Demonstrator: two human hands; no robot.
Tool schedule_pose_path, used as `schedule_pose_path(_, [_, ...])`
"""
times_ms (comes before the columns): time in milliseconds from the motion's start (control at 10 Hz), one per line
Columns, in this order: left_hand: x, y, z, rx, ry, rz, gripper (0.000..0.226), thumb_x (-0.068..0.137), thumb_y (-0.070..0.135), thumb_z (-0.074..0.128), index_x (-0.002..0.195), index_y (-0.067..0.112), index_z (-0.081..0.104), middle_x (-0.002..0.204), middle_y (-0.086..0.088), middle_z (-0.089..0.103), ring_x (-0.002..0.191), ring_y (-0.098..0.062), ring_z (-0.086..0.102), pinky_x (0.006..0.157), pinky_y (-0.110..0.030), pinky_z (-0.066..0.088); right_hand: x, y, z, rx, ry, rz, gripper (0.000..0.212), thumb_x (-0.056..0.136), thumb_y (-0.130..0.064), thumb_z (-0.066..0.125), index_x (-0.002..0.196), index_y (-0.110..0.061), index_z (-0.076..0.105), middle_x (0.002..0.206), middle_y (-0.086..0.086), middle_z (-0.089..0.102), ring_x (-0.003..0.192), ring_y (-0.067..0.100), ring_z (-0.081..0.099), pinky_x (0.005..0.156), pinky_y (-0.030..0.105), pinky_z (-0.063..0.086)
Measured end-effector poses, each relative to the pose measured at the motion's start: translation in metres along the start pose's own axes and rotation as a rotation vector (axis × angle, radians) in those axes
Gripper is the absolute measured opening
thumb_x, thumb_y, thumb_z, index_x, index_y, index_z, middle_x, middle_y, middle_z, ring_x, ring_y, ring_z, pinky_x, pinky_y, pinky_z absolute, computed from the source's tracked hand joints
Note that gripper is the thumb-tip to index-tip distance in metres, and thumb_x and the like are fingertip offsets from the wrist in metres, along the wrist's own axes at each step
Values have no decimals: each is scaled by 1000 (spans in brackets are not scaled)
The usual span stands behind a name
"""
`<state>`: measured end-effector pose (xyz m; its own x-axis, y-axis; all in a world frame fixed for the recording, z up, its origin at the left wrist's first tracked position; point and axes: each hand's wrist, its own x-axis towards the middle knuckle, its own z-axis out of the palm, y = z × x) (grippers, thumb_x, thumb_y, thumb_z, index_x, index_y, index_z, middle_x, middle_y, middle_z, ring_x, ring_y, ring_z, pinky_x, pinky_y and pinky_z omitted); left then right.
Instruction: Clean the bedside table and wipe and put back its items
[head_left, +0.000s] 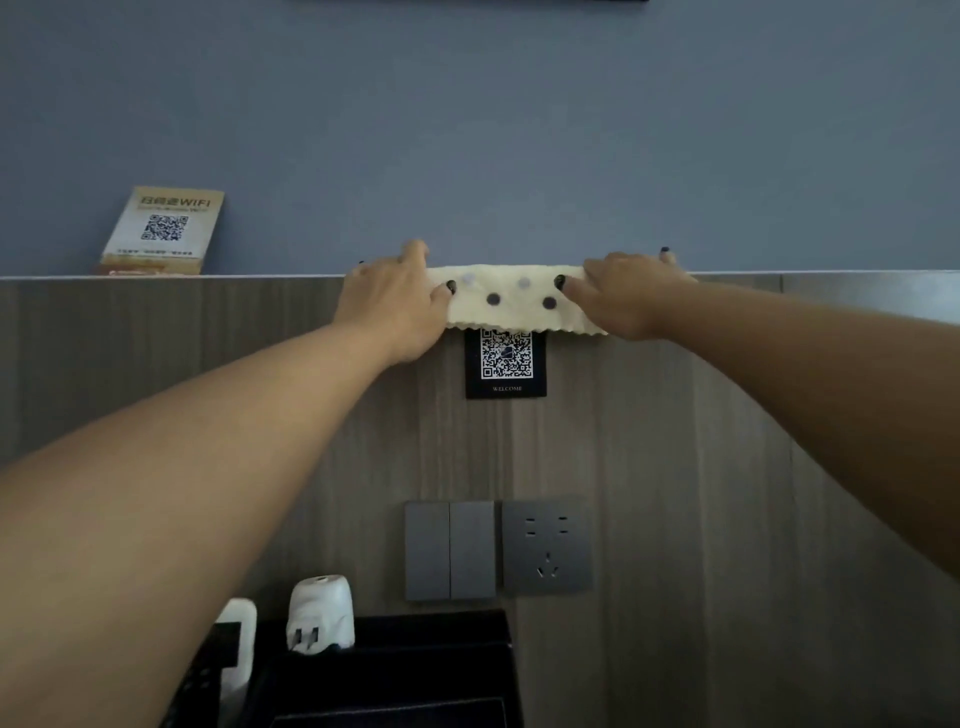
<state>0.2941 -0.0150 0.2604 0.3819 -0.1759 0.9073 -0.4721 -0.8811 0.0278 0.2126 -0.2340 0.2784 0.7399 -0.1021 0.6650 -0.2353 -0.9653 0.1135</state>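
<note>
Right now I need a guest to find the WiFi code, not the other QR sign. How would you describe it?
Follow the ledge topping the wood wall panel to its left end. The WiFi card stands there against the blue wall, pale with gold lettering, unlike the black WELCOME sign fixed below.

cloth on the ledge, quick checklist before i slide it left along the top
1. Both hands on the cloth: ok, left hand and right hand press its ends.
2. Cloth draped over the ledge: ok.
3. Path left: not ok, wifi card stands there.
4. QR plaque below: not ok, cloth hem overlaps its top.
5. Dust on ledge top: cannot tell.
</note>
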Motion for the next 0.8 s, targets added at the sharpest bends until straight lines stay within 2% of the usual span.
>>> schedule_pose_path(100, [7, 3, -1, 67, -59, 59, 31, 97, 34, 42, 119, 14, 49, 127, -13, 52, 121, -32, 45, 106, -44, 29, 12, 4, -3, -113, -84, 65, 57, 99, -48, 17, 131, -11, 46, 142, 16, 41, 139, 33, 26, 112, 62, 4])
schedule_pose_path(200, [10, 13, -6, 134, -49, 47, 32, 98, 36, 42, 115, 17, 61, 128, -8, 43, 122, -29, 37, 100, -41, 27, 9, -6, -6, -140, 208, 23, 40, 96, -28, 41, 128, -8, 53, 140, 14, 38, 134, 33, 26, 110, 46, 24])
schedule_pose_path(300, [5, 23, -8, 182, -81, 39, 29, 97, 34, 43, 110, 19, 63, 122, -8, 49, 119, -29, 42, 95, -42, 30, 0, -25, 1, -23, 344, -104, 29, 96, -21, 41, 120, -9, 55, 124, 11, 48, 120, 32, 44, 84, 41, 42])
schedule_pose_path(400, [0, 29, -9, 119, -128, 8, 26, 91, 25, 53, 116, 18, 56, 124, -7, 50, 121, -29, 43, 95, -43, 32, -1, -33, 3, 52, 192, -56, 41, 102, -35, 28, 119, -9, 54, 123, 11, 50, 119, 32, 46, 89, 45, 45])
schedule_pose_path(500, [0, 30, -13, 81, -193, 10, 38, 88, 26, 56, 125, 16, 50, 130, -6, 51, 124, -29, 43, 97, -42, 36, 8, -31, 2, 41, 109, -29, 47, 100, -40, 27, 126, -8, 51, 129, 12, 47, 124, 32, 42, 95, 45, 41])
schedule_pose_path(600, [2, 31, -27, 56, -290, 6, 35, 88, 25, 54, 122, 15, 52, 130, -9, 54, 122, -31, 47, 92, -39, 40, 9, -30, 2, 106, 35, -33, 50, 98, -41, 32, 132, -7, 46, 136, 16, 43, 128, 34, 39, 105, 45, 36])
schedule_pose_path(700, [3, 35, -42, -39, -364, -31, 35, 89, 26, 54, 120, 12, 52, 130, -13, 56, 118, -34, 52, 90, -36, 44, -12, -28, -3, 377, 186, 30, 55, 98, -35, 41, 145, -8, 32, 154, 16, 24, 144, 30, 16, 116, 45, 20])
schedule_pose_path(800, [-11, 39, -68, -94, -378, -19, 36, 92, 30, 53, 121, 8, 54, 132, -15, 53, 119, -34, 51, 92, -36, 42, -45, -23, -11, 472, 211, 43, 56, 97, -32, 47, 147, -13, 30, 158, 15, 12, 147, 31, 5, 117, 46, 16])
